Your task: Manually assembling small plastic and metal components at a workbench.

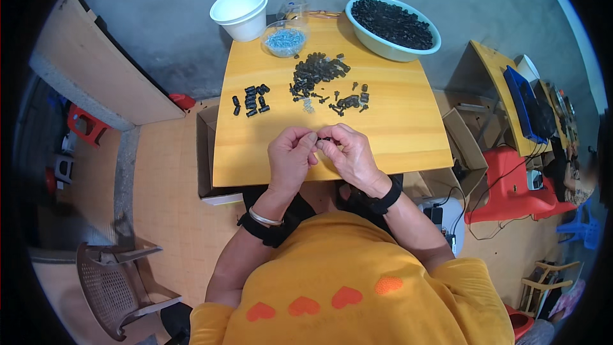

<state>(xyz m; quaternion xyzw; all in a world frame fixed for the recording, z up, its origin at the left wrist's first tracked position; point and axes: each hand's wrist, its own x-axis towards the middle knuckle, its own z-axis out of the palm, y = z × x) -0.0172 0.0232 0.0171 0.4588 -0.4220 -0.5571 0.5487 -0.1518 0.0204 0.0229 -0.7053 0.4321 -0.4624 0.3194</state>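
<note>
Over the near half of the wooden table, my left hand (294, 156) and my right hand (352, 158) meet fingertip to fingertip. Both pinch a small black plastic part (324, 140), mostly covered by the fingers. Beyond them lies a loose pile of black parts (317, 69), with small black screw-like pieces (321, 99) at its near edge. Several silvery screws (309, 106) lie just below that pile. To the right is a smaller cluster of black parts (348, 101). Short black cylinders (257, 100) stand grouped on the left.
At the table's back are a white tub (240, 16), a clear bowl of bluish screws (285, 39) and a pale basin (393, 55) heaped with black parts. Cardboard boxes (463, 147) flank the table (408, 134). A red chair (511, 185) is on the right, a brown chair (115, 287) lower left.
</note>
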